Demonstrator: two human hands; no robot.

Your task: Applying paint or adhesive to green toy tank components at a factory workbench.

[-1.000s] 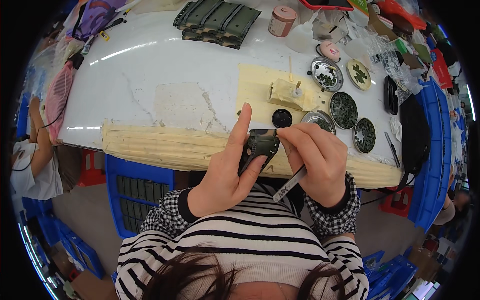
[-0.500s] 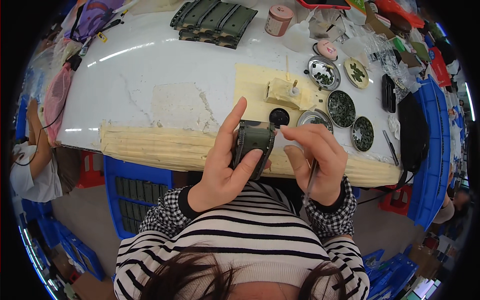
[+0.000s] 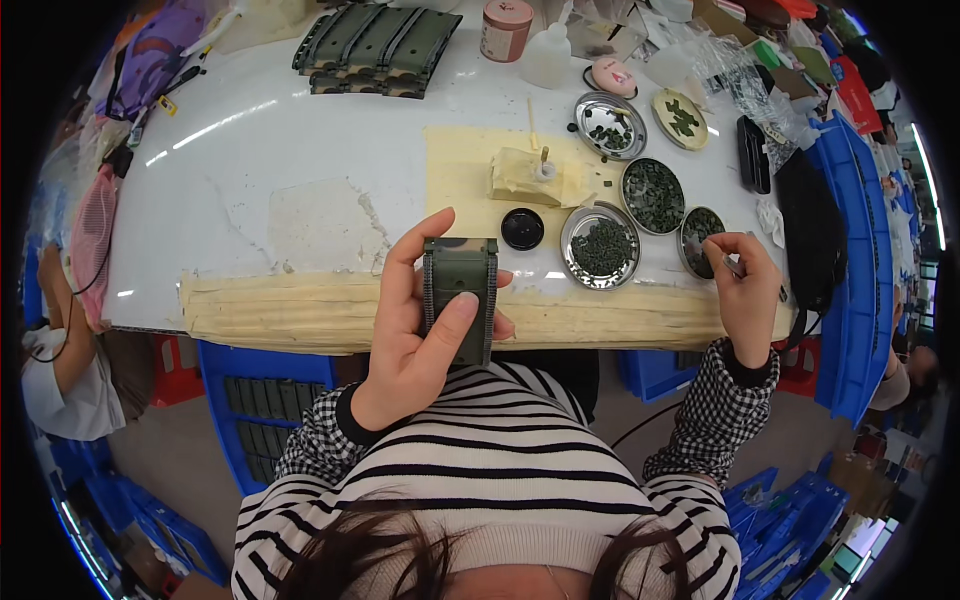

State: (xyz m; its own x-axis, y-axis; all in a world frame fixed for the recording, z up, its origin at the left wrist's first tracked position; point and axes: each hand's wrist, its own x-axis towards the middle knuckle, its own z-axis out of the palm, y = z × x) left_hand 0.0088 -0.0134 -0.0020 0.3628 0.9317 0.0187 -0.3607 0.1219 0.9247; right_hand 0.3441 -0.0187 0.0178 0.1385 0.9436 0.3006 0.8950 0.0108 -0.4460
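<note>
My left hand (image 3: 400, 350) grips a dark green and tan camouflage-patterned part (image 3: 462, 268) with toothed, ridged long edges. The thumb presses on its face and the fingers wrap behind it. Over at the right, my right hand (image 3: 748, 295) has its fingertips pinched together at a small round tin (image 3: 681, 246) of dark green pieces. A thin metal tool (image 3: 735, 266) is tucked in that hand; its tip is hidden, and any piece between the fingertips is too small to make out.
Beside the tin stand a larger tin (image 3: 624, 205) and a metal dish (image 3: 566, 262), both with small green pieces. A taped block (image 3: 515, 180) and a black round lid (image 3: 522, 229) lie left of them. Similar green parts (image 3: 385, 45) are stacked farther back. Yellow tape padding (image 3: 280, 315) covers the table's front edge.
My right hand has left the camouflage part and moved right to the small tin. My left hand still holds the part, now turned more upright. The whole view has shifted slightly.
</note>
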